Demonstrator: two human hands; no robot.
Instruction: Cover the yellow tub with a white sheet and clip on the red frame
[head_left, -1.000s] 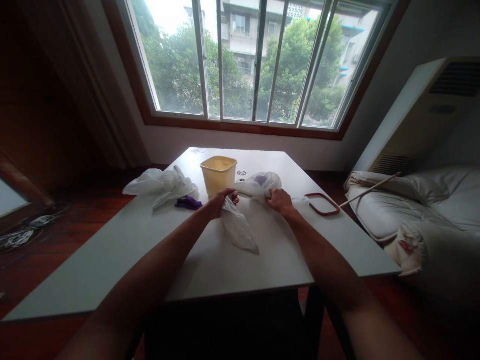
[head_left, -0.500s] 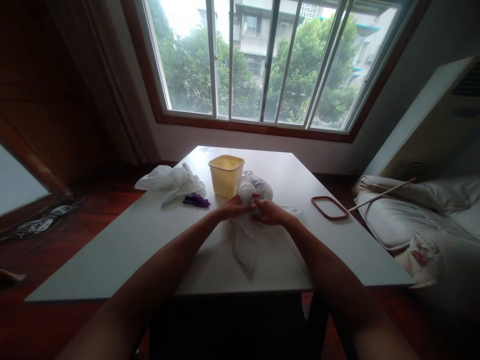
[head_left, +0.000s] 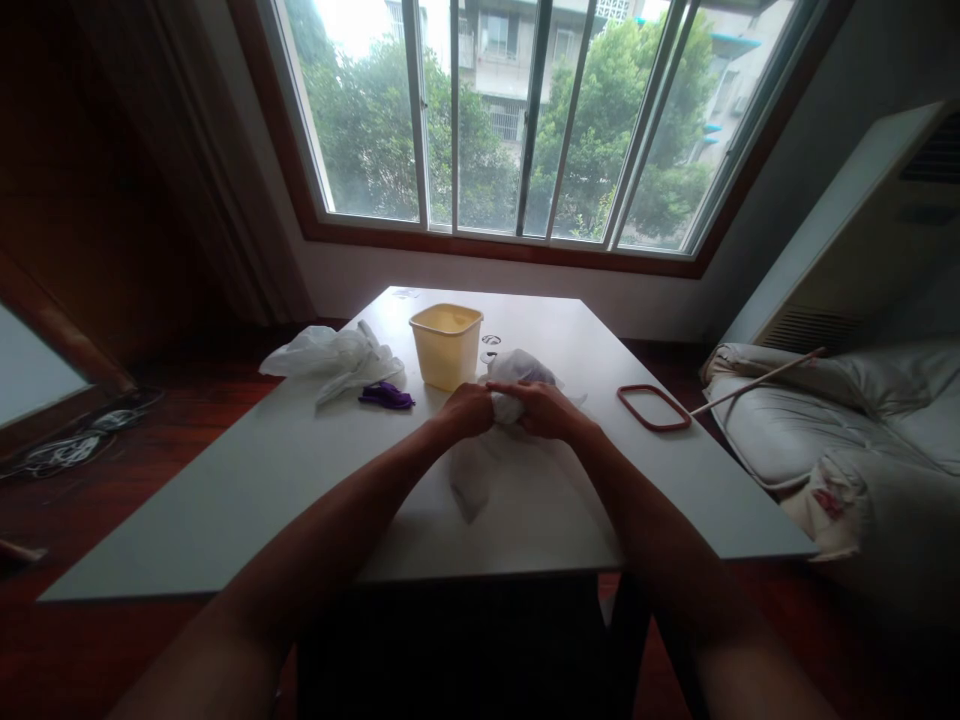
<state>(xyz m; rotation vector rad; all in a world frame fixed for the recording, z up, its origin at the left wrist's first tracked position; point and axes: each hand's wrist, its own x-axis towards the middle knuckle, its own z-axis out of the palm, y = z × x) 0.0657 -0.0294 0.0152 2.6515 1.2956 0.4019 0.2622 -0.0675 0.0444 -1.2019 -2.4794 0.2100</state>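
Note:
A translucent white plastic bag [head_left: 523,370] lies bunched at the middle of the white table, with something darker faintly showing inside. My left hand [head_left: 471,410] is closed on its gathered part from the left. From the right, my right hand [head_left: 546,408] grips the same gathered plastic, its fingers meeting those of the other hand. Loose film from the bag spreads over the tabletop below both hands. Just behind my left hand stands a yellow square bin [head_left: 447,350], open at the top.
On the left of the table [head_left: 202,510] are another crumpled white bag [head_left: 330,358] and a purple cloth [head_left: 387,396]. A red-brown rounded frame [head_left: 654,408] lies at the right, near a stick [head_left: 757,380] reaching over a pale padded seat [head_left: 787,400].
Both hands have turned so their backs face up, with fingers drawn together over the bag's gathered part. The loose film below has shifted. The view has moved slightly.

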